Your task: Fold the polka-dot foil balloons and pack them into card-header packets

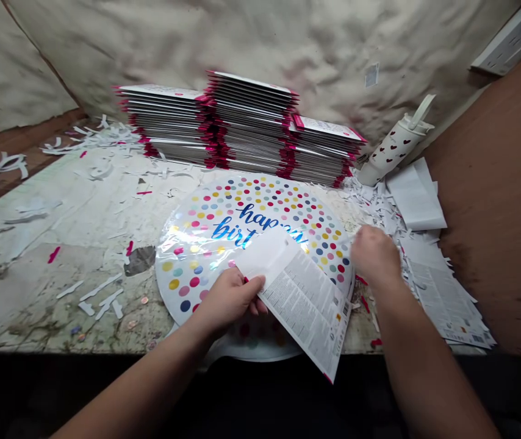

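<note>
My left hand (233, 297) pinches the left edge of a printed white card (309, 292), whose side with fine grey text faces up. The card slants over a round foil balloon (187, 250) with coloured dots and blue "happy birt..." lettering, covering part of the words. My right hand (376, 255) is at the balloon's right edge, fingers closed and smeared by motion. A pale strip may be at its fingertips, but what it holds cannot be made out. The balloon lies flat at the table's front edge.
Three stacks of pink-edged cards (254, 122) stand behind the balloon. To their right are a white tumbler with hearts (393, 149), folded white paper (416, 195) and a pile of printed sheets (443, 292). White paper scraps (105, 296) litter the worn table (82, 213).
</note>
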{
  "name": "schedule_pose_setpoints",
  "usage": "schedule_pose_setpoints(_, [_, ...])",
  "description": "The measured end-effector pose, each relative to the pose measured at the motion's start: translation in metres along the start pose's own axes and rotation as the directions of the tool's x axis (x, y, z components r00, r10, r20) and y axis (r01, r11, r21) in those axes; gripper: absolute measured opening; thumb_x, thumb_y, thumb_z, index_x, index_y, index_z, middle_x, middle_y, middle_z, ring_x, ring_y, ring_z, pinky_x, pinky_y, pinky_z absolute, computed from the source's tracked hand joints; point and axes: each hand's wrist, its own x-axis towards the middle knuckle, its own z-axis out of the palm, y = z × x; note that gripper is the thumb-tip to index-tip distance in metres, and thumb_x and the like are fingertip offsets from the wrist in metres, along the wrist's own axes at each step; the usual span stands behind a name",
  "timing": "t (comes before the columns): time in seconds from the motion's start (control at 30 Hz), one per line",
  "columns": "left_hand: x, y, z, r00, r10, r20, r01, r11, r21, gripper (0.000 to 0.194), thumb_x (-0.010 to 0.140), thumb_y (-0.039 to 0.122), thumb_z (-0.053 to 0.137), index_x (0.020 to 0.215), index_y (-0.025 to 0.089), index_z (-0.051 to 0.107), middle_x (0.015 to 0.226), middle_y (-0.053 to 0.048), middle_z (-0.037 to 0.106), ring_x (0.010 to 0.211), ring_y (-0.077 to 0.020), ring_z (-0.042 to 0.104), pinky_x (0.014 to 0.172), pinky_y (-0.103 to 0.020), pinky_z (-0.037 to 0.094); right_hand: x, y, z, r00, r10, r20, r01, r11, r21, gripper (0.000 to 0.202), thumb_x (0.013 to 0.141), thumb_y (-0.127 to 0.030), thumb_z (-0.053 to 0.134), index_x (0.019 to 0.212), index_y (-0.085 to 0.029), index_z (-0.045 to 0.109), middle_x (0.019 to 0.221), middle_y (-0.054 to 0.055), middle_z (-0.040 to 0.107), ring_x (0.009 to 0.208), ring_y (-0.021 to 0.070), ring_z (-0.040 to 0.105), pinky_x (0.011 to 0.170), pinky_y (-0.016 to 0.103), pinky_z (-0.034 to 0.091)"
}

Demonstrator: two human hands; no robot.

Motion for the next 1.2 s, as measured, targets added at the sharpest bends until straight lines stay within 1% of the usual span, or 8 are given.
schedule_pose_setpoints(0.07, [0.001,0.001,0.001,0.998,0.0,-0.063,-0.004,0.998,-0.069,0.028,0.076,0.03,0.054,0.057,0.01,0.061,0.048,-0.005,0.062,0.042,-0.0092,0.052,0.044,-0.018,0.041,-0.003,0.01,-0.009,0.995,0.097,0.004,-0.097,0.993,0.064,0.031,0.084,-0.022,0.042,0.107,-0.005,0.054,0.101,0.028,0.057,0.092,0.0365,0.056,0.069,0.047,0.044])
schedule_pose_setpoints(0.17, [-0.004,0.006,0.008,0.997,0.052,-0.062,-0.062,0.984,-0.167,0.028,0.079,0.032,0.052,0.071,0.009,0.063,0.058,-0.007,0.066,0.054,-0.0135,0.06,0.054,-0.022,0.048,-0.03,-0.023,-0.019,0.942,-0.332,0.055,0.297,0.896,0.33,0.07,0.074,-0.038,0.06,0.134,-0.014,0.033,0.132,0.018,0.043,0.118,0.0348,0.042,0.09,0.047,0.041])
schedule_pose_setpoints(0.37, [-0.018,0.006,-0.02,0.907,0.422,0.005,-0.4,0.854,0.333,0.028,0.081,0.034,0.056,0.104,0.019,0.057,0.102,-0.007,0.064,0.092,-0.0217,0.061,0.079,-0.034,0.05,-0.042,-0.071,0.0,0.842,-0.495,-0.217,0.54,0.772,0.336,0.046,0.078,-0.01,0.046,0.123,-0.015,0.052,0.106,0.016,0.06,0.097,0.0276,0.054,0.082,0.043,0.047])
schedule_pose_setpoints(0.47, [-0.015,-0.006,-0.05,0.615,0.769,-0.172,-0.443,0.518,0.731,0.049,0.077,0.028,0.06,0.122,0.02,0.043,0.127,-0.014,0.048,0.115,-0.0289,0.048,0.091,-0.045,0.044,-0.031,-0.049,0.02,0.773,-0.532,-0.346,0.633,0.599,0.491,0.037,0.082,-0.015,0.048,0.116,-0.028,0.058,0.104,0.007,0.062,0.1,0.0231,0.054,0.092,0.045,0.042])
schedule_pose_setpoints(0.57, [-0.007,-0.024,-0.065,0.471,0.85,0.237,-0.514,0.046,0.857,0.047,0.081,0.018,0.054,0.126,0.024,0.043,0.134,-0.011,0.044,0.126,-0.0286,0.037,0.101,-0.048,0.034,-0.037,-0.033,0.04,0.721,-0.62,-0.31,0.673,0.52,0.526,0.041,0.082,-0.014,0.048,0.121,-0.025,0.054,0.119,0.007,0.058,0.112,0.0234,0.05,0.096,0.047,0.039])
schedule_pose_setpoints(0.67, [-0.001,-0.041,-0.061,0.516,0.71,0.479,-0.567,-0.136,0.813,0.041,0.086,0.01,0.037,0.122,0.024,0.051,0.121,-0.008,0.058,0.115,-0.0244,0.05,0.094,-0.041,0.043,-0.056,-0.03,0.05,0.634,-0.722,-0.276,0.753,0.496,0.432,0.041,0.083,-0.01,0.043,0.123,-0.014,0.05,0.124,0.014,0.055,0.121,0.025,0.044,0.094,0.045,0.043])
schedule_pose_setpoints(0.93, [-0.019,-0.019,-0.032,0.747,0.33,0.577,-0.593,-0.061,0.803,0.059,0.071,0.024,0.053,0.129,0.013,0.045,0.136,-0.016,0.042,0.127,-0.0361,0.032,0.101,-0.054,0.03,-0.084,-0.035,0.038,0.538,-0.804,-0.252,0.843,0.512,0.166,0.029,0.084,-0.005,0.042,0.107,-0.007,0.059,0.109,0.019,0.063,0.1,0.028,0.06,0.079,0.041,0.052])
schedule_pose_setpoints(1.2, [-0.013,-0.028,-0.009,0.678,0.474,0.562,-0.6,-0.084,0.795,0.033,0.082,0.038,0.052,0.096,0.01,0.062,0.107,-0.016,0.061,0.099,-0.0291,0.052,0.088,-0.043,0.043,-0.078,-0.045,0.031,0.563,-0.826,-0.032,0.805,0.54,0.245,0.031,0.085,-0.011,0.043,0.113,-0.007,0.056,0.113,0.018,0.059,0.094,0.0257,0.056,0.078,0.041,0.047])
